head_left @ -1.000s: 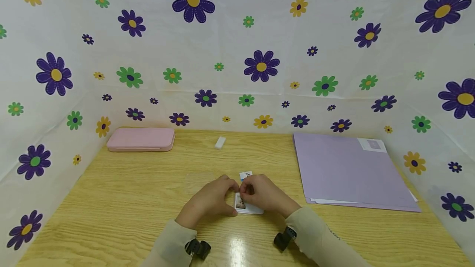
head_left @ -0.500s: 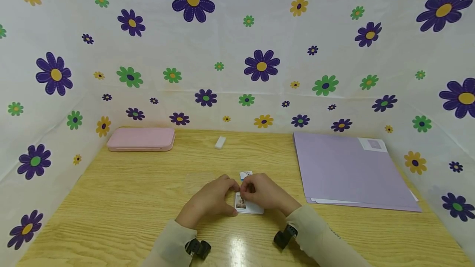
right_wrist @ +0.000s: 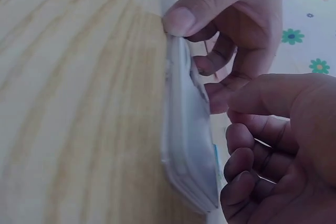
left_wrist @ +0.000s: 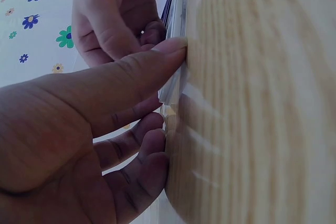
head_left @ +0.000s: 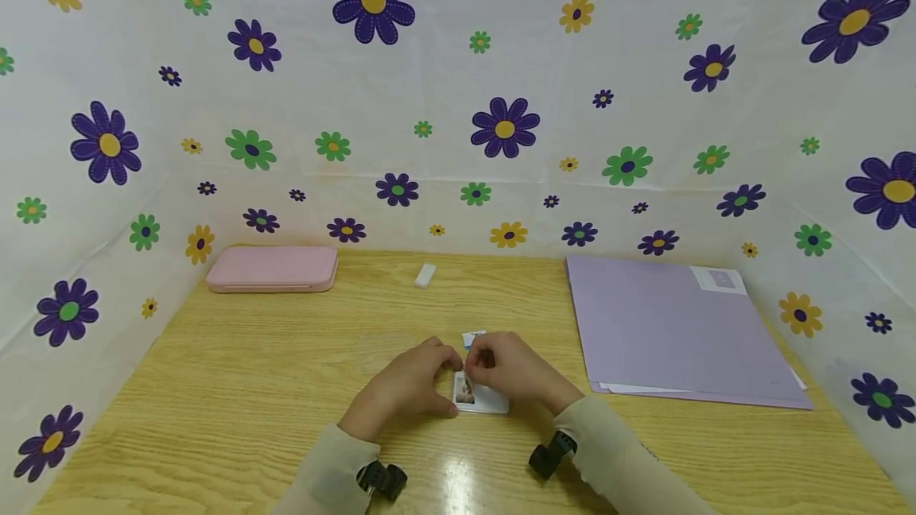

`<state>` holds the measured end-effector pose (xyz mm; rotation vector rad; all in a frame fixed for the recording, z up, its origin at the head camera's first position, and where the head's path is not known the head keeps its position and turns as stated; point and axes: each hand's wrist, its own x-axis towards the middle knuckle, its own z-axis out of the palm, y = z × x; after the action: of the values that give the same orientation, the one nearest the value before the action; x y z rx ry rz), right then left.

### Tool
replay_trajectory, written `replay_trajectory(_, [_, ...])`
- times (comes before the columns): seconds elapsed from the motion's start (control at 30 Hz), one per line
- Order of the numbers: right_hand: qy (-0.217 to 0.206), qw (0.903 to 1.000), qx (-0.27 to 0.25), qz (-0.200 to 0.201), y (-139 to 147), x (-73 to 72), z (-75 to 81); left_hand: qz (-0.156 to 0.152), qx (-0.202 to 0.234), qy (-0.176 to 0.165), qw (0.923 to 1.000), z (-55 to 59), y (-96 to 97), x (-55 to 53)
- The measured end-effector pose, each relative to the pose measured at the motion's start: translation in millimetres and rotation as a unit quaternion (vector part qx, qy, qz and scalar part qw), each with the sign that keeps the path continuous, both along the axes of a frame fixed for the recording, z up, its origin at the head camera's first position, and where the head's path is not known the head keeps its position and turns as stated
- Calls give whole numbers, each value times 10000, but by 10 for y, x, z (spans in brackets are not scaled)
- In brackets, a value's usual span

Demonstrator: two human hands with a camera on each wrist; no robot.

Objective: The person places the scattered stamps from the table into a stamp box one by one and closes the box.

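Right hand [head_left: 511, 367] has edged up, seemingly pinching the picture [head_left: 464, 393]; left hand [head_left: 409, 380] grips the case [head_left: 493, 400], which should stay flat.

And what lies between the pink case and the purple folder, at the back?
In the head view, a small white block lies there, nearer the case than the folder.

Flat case [head_left: 490, 401] between the fingers [head_left: 448, 355]: white, brownish picture [head_left: 464, 393]
Pencil case [head_left: 272, 269]: plain pink
Folder [head_left: 665, 332], right of fingers: lilac
Backdrop [head_left: 300, 102]: white; purple, green, yellow flowers [head_left: 504, 129]
Tabletop [head_left: 250, 372]: yellow woodgrain
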<state>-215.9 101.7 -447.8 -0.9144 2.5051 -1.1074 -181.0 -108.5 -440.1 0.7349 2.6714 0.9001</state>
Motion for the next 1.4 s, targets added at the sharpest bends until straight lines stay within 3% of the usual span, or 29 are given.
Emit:
replay_trajectory(0.77, [-3, 9962, -365, -789, 88, -190, 193, 45, -13, -64, 10000, 27, 2, 10])
replay_trajectory(1.4, [-235, 9907, -287, -1308, 106, -362, 73, 65, -64, -99, 9999, 20, 8, 0])
